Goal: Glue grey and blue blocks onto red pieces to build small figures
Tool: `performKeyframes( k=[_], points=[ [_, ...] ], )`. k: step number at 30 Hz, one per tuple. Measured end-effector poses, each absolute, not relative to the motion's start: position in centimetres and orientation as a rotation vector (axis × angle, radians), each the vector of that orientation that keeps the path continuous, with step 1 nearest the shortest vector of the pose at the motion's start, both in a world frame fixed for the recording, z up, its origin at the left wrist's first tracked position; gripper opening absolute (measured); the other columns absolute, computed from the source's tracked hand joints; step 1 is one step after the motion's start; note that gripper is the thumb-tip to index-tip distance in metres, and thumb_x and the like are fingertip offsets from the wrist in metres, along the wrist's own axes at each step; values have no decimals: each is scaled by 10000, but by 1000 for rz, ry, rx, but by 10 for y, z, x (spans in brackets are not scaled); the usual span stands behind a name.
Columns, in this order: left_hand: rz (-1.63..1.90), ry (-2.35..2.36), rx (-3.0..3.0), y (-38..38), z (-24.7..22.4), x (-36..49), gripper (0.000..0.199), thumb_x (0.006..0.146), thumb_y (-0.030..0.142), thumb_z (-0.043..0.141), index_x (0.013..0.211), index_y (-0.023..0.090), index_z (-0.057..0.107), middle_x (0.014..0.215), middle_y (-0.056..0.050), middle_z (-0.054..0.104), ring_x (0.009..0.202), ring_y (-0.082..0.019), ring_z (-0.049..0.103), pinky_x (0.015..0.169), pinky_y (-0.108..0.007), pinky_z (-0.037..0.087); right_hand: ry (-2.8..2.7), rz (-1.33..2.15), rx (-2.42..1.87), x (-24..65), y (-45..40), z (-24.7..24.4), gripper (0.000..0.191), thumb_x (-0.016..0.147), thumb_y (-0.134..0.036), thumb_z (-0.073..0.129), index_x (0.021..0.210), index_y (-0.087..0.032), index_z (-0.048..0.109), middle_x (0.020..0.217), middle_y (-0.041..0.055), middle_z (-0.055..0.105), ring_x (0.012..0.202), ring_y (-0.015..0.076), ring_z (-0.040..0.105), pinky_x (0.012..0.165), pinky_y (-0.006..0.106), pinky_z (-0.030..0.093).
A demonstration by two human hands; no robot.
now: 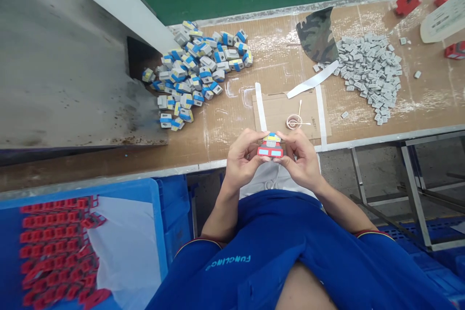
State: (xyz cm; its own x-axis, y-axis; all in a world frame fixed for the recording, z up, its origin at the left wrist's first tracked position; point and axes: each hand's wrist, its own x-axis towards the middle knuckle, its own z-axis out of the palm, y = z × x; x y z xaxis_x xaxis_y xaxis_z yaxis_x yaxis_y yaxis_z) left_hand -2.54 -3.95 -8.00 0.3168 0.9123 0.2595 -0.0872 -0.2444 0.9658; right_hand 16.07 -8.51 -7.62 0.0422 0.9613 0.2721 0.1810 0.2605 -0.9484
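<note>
A small red, blue and yellow plastic assembly [271, 147] is pinched by the fingertips of the left hand [241, 160] and right hand [300, 160], just beside a cardboard sheet [272, 111].

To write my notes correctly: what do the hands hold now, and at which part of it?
The left hand and right hand hold a small red, blue and yellow block between their fingertips, pinching it at its left and right sides.

held block [271, 146] partly hidden, red pieces [54, 252] blurred
</note>
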Motion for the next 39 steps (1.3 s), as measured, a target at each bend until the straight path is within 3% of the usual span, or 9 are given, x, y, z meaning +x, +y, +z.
performKeyframes(
  k=[11, 16, 28, 33, 39],
  points=[
    [1122, 800, 1493, -40, -82, -24, 528, 867, 510, 902, 1332, 288, 789, 989, -30, 611, 609, -60, 523, 485, -172, 373, -1385, 904, -1202, 163, -87, -80, 411, 995, -471, 781, 1318, -227, 711, 790, -62, 467, 571, 111, 426, 569, 289, 377],
    [1131, 798, 1482, -43, -81, -24, 531, 862, 493, 910, 1343, 306, 787, 975, -19, 588, 590, -51, 491, 478, -183, 325, -1381, 887, -1159, 163, -88, -79, 374, 997, -412, 790, 1319, -240, 710, 805, -63, 479, 568, 97, 425, 581, 281, 379],
    [1149, 786, 1484, -42, -83, -26, 514, 883, 485, 897, 1343, 286, 783, 1004, -31, 625, 623, -61, 525, 500, -176, 389, -1404, 867, -1132, 160, -86, -76, 344, 1002, -357, 788, 1316, -243, 706, 805, -68, 471, 576, 93, 435, 597, 278, 396],
    [1141, 769, 1454, -43, -82, -30, 499, 903, 468, 883, 1352, 276, 779, 968, -20, 582, 626, -57, 524, 499, -161, 378, -1430, 856, -1192, 157, -86, -77, 382, 1001, -453, 776, 1311, -240, 704, 795, -54, 483, 592, 112, 424, 584, 280, 406],
    [1167, 747, 1488, -43, -81, -33, 483, 929, 482, 853, 1371, 306, 771, 990, -16, 585, 589, -38, 471, 479, -159, 335, -1452, 806, -1132, 154, -86, -76, 351, 1019, -384, 764, 1339, -254, 704, 772, -59, 478, 600, 120, 421, 587, 277, 406]
  ],
)
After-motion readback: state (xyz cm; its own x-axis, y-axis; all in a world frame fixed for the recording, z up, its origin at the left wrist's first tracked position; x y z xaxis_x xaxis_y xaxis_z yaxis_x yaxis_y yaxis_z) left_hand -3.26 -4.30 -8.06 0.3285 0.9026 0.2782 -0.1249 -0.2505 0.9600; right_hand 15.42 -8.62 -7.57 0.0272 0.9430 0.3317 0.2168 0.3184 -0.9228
